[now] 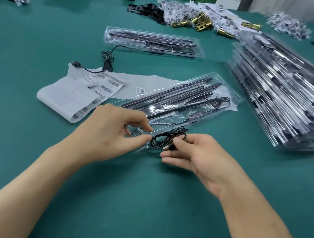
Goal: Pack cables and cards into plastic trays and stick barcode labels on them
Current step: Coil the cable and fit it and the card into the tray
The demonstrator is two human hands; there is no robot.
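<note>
A clear plastic tray [225, 97] lies slanted on the green table, holding long black strips and a small controller. Over its near end, my right hand [196, 160] pinches a coiled black cable [161, 139] by its plug. My left hand [110, 132] pinches the tray's near edge beside the coil with thumb and forefinger. Left of the tray lies a curled sheet of barcode labels [79, 96]. Another loose black cable [105, 62] lies on the table behind the labels.
A tall stack of filled clear trays [287, 96] stands at the right. One more filled tray [154, 42] lies farther back at the centre. Brass latch parts [200, 22], black pieces and paper piles crowd the far edge. Green crates stand behind.
</note>
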